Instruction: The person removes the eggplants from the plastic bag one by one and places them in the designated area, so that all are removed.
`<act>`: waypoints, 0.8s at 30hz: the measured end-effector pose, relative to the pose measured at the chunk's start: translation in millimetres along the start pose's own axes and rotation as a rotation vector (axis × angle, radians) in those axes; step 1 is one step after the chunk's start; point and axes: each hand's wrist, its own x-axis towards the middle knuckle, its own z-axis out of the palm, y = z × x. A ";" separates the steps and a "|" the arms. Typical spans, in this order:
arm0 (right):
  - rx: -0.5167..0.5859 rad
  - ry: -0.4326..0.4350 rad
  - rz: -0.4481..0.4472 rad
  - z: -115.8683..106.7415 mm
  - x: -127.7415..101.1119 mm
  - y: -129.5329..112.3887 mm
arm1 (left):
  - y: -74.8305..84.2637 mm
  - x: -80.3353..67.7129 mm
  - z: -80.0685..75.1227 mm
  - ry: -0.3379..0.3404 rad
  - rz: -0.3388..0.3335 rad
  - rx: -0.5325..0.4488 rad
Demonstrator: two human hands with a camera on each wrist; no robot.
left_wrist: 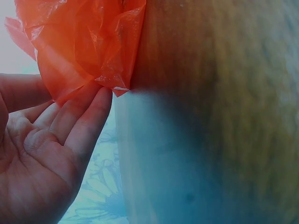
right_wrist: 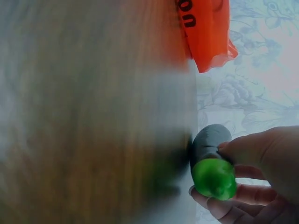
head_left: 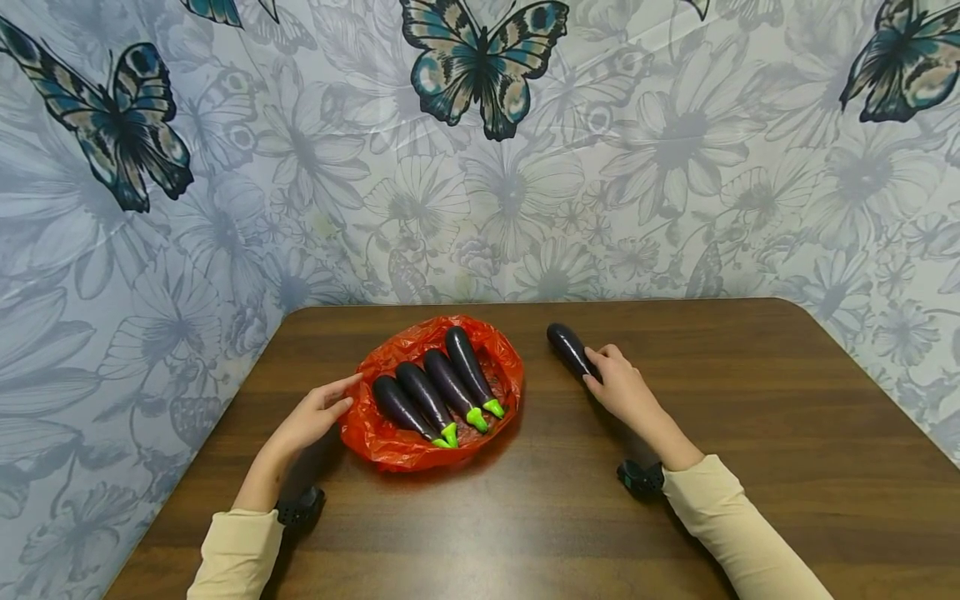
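A person's right hand (head_left: 622,387) is gripping a single glossy, dark purple eggplant (head_left: 567,346), thumb on one side and fingers on the other. This eggplant is lying to the right of a round, open, red plastic bag (head_left: 390,454), well apart from it; its rounded end is pointing away from the person, and its bright green cap is facing the right wrist camera. The left hand (head_left: 311,417) is touching the bag's left side with fairly straight fingers, thumb held apart. Inside the bag, four dark purple eggplants with green caps (head_left: 453,387) are lying side by side, slanting. The bag is resting on a brown wood-grain table (head_left: 480,542). Behind, butterflies and flowers are patterning a pale wall covering (head_left: 555,183).
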 end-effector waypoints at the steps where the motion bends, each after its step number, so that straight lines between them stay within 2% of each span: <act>1: -0.001 -0.005 0.002 0.3 -0.2 0.2 | -0.3 0.1 0.0 -0.001 -0.001 -0.003; 18: 0.009 -0.052 0.053 -1.2 -0.8 -2.2 | -1.0 0.6 -0.7 -0.010 -0.006 -0.015; 24: 0.006 -0.064 0.047 -0.8 -1.7 -1.7 | -1.8 0.4 0.0 -0.013 -0.011 -0.025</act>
